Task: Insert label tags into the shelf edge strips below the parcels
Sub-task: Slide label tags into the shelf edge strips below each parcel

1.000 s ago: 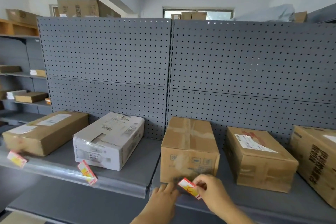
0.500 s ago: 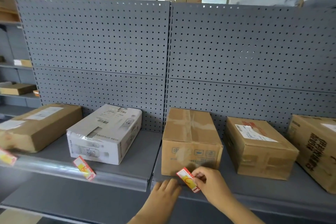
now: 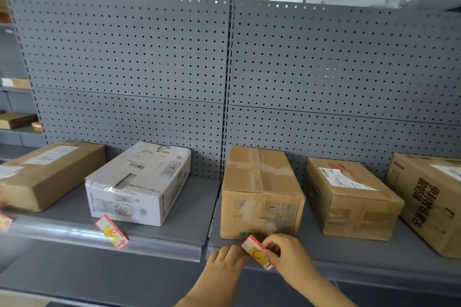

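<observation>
My right hand [image 3: 289, 254] pinches a red, white and yellow label tag [image 3: 257, 252] at the shelf edge strip [image 3: 361, 270], just below the taped brown parcel [image 3: 259, 194]. My left hand [image 3: 228, 260] lies with straight fingers against the same strip, touching the tag's left end. A second tag [image 3: 112, 232] sits tilted in the clear left strip [image 3: 162, 244] below the white parcel [image 3: 139, 182]. A third tag [image 3: 3, 222] shows at the far left edge, under the flat brown parcel [image 3: 50, 172].
Two more brown parcels [image 3: 349, 197] [image 3: 434, 199] stand on the right half of the grey shelf. A grey pegboard back panel [image 3: 224, 70] rises behind all parcels. Another shelf unit with small boxes [image 3: 15, 119] stands at far left.
The camera has tilted slightly; both hands stay at the strip under the taped parcel, with the tag held at nearly the same spot and angle.
</observation>
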The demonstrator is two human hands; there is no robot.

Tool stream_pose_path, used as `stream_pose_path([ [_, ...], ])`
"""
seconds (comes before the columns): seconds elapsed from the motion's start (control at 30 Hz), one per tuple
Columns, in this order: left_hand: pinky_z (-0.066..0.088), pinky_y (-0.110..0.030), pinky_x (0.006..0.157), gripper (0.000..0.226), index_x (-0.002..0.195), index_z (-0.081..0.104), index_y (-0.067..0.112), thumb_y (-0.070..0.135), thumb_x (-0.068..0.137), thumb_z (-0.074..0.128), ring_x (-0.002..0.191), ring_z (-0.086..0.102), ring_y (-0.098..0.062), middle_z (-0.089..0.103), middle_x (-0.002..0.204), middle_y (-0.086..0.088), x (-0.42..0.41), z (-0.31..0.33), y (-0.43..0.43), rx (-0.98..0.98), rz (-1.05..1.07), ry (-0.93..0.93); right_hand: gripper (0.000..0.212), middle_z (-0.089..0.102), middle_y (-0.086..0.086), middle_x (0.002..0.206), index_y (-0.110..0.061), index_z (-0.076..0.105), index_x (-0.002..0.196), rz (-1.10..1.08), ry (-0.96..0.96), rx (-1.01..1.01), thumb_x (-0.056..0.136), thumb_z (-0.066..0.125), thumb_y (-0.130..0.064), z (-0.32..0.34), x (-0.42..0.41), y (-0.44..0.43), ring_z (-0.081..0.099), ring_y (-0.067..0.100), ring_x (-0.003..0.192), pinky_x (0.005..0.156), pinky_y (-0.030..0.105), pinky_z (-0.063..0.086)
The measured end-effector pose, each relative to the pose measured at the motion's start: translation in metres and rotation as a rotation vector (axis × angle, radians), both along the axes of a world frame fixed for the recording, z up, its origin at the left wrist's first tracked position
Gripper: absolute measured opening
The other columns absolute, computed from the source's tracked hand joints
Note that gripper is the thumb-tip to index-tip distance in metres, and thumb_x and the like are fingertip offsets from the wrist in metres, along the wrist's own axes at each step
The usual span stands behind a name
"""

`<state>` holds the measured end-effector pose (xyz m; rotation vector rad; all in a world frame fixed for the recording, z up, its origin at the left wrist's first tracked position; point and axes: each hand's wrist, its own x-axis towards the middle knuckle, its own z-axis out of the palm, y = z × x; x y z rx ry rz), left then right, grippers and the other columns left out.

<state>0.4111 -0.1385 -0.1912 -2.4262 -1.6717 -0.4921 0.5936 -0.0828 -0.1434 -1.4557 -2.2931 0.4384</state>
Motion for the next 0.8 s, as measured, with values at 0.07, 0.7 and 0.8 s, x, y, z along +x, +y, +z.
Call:
stream_pose_path([
  [0.07, 0.046, -0.018, 0.054, 0.048, 0.096, 0.047, 0.037, 0.025, 0.049, 0.046, 0.067, 0.058, -0.007, 0.057, 0.082, 0.013, -0.002, 0.000, 0.000, 0.006, -0.025, 0.008, 0.013, 0.065, -0.016, 0.086, -0.037, 0.062, 0.083, 0.004, 0.018, -0.012, 0.079, 0.069, -0.026, -0.001, 0.001, 0.001, 0.058, 0.003, 0.082, 0.072, 0.024, 0.052],
  [0.7, 0.044, -0.016, 0.049, 0.022, 0.075, 0.053, 0.031, 0.030, 0.055, 0.043, 0.057, 0.059, -0.008, 0.058, 0.069, 0.010, 0.101, 0.055, 0.035, 0.112, -0.285, 0.035, 0.014, 0.060, -0.009, 0.102, -0.029, 0.062, 0.100, -0.117, -0.006, 0.089, 0.090, 0.054, -0.026, 0.040, 0.097, -0.034, 0.050, 0.005, 0.098, 0.087, 0.022, 0.044],
  [0.8, 0.044, -0.019, 0.056, 0.025, 0.088, 0.041, 0.031, 0.029, 0.063, 0.041, 0.069, 0.060, -0.008, 0.056, 0.079, 0.010, 0.147, 0.072, 0.038, 0.041, -0.374, -0.034, 0.012, 0.060, -0.010, 0.099, -0.030, 0.063, 0.098, -0.180, 0.000, 0.092, 0.090, 0.054, -0.026, 0.049, 0.141, -0.046, 0.050, 0.003, 0.096, 0.086, 0.022, 0.045],
])
